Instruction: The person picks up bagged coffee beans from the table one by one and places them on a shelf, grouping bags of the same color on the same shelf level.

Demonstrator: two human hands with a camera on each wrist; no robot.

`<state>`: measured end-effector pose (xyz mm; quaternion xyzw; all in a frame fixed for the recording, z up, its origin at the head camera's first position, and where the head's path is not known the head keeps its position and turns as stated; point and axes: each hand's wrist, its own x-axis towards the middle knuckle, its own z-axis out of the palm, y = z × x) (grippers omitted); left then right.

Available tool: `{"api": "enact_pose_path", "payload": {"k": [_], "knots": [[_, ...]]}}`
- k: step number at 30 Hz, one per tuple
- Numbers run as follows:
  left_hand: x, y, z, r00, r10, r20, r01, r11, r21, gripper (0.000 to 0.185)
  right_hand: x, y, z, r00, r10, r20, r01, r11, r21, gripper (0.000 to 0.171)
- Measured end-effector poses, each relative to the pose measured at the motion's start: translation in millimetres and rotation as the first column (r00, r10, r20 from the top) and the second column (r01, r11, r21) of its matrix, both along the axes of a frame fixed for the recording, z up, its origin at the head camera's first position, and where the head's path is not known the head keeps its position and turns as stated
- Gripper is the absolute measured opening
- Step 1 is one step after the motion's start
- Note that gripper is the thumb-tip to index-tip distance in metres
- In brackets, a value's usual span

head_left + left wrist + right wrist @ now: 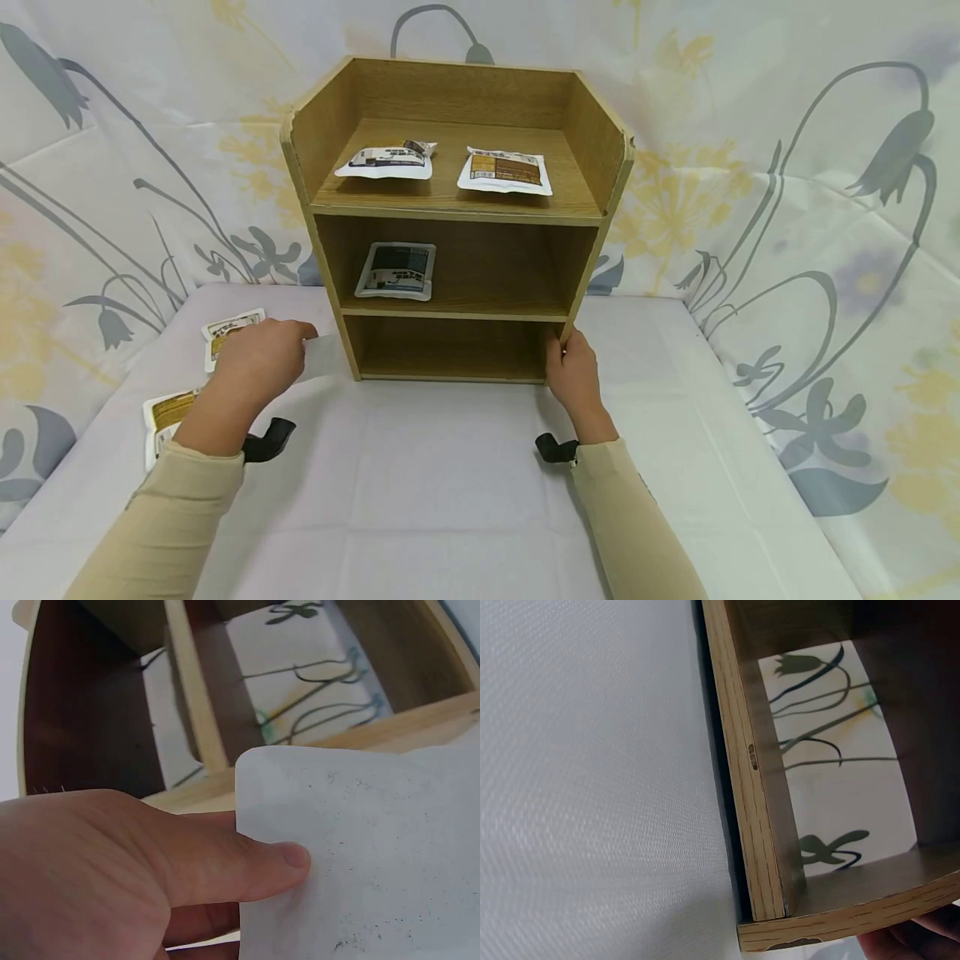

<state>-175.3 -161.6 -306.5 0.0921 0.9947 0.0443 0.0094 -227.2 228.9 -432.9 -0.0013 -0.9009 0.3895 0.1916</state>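
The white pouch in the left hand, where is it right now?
In the head view the white pouch is pinched by the left hand just left of the wooden shelf unit, level with its bottom compartment, above the table.

The head camera looks forward and down on the whole wooden shelf point(453, 217) from nearby. Each wrist camera sits close, facing into the shelf's lower compartments. All three views share that shelf.

2 beige long sleeves point(187, 508), black, seemingly strap-mounted wrist cameras point(267, 440)
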Motion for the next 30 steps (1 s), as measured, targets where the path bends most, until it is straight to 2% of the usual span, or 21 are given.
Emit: {"api": "enact_pose_path", "payload": {"k": [10,17,23,30], "knots": [[9.9,10.0,11.4,0.998,-0.030,-0.057,0.030,1.000,0.003,0.033,0.0,0.5,-0.1,1.000,0.003,0.002,-0.003,1.000,-0.003,0.040],[16.8,17.8,16.8,0.987,-0.062,-0.145,0.065,0.998,0.017,0.029,-0.3,0.4,-0.5,1.000,0.002,-0.004,-0.002,1.000,0.000,0.038],[19.0,24.7,21.0,0.984,-0.080,-0.159,0.085,0.996,0.027,0.027,0.1,0.4,-1.1,1.000,0.000,-0.006,0.000,1.000,0.000,0.039],[20.9,30.4,23.1,0.962,-0.134,-0.236,0.151,0.987,0.053,0.022,0.5,0.3,-0.7,1.000,0.002,-0.008,-0.002,1.000,-0.004,0.040]]}}
